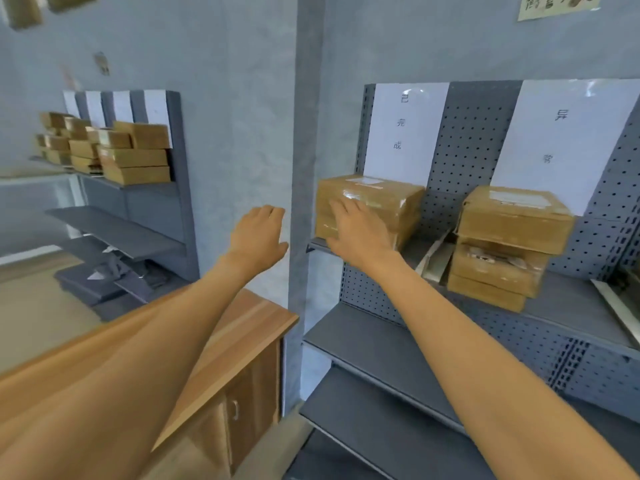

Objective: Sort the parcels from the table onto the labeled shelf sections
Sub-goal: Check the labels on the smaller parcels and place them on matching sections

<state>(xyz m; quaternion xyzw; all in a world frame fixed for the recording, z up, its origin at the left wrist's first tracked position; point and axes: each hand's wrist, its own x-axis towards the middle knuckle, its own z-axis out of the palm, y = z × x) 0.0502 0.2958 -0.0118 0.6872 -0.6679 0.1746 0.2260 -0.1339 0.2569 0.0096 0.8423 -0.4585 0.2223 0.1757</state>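
Against the grey wall, on the shelf, the taped box looks stiff, light and slick, best held by its sides; the right hand lies flat against it, the left hand spread, empty.

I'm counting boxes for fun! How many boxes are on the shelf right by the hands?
4. One box sits under the left paper label, touched by the right hand. Three stacked boxes sit under the right label. Others may be hidden.
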